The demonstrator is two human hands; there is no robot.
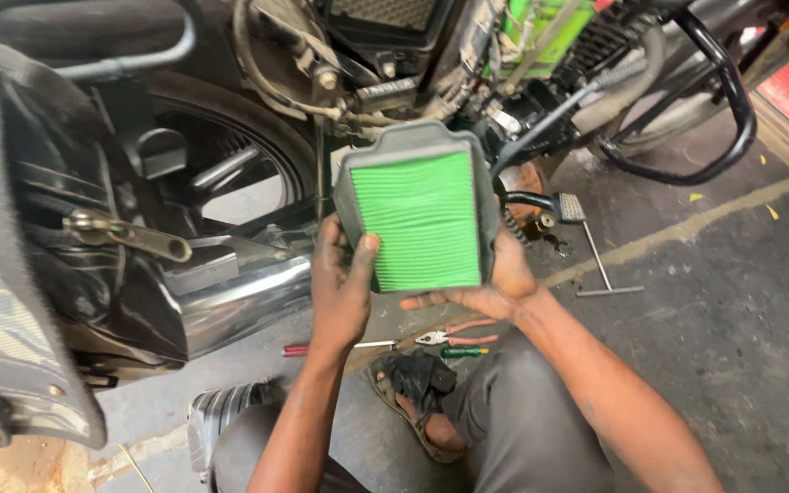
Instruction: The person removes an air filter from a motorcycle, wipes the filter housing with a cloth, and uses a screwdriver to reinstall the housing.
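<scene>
I hold a motorcycle air filter [417,219] in front of me, a grey frame around green pleated paper, its face turned towards me. My left hand [340,288] grips its lower left edge, thumb on the pleats. My right hand [486,288] supports its lower right corner from beneath, palm up. Behind the filter stands the motorcycle, with its rear wheel [230,173] and chrome exhaust [239,306] to the left.
On the concrete floor lie a red-handled screwdriver [321,348], pliers [458,333], a green-handled screwdriver [463,351] and a T-handle wrench [604,269]. My sandalled foot [413,393] and grey-trousered knee are below. A black crash guard [723,119] curves at the right.
</scene>
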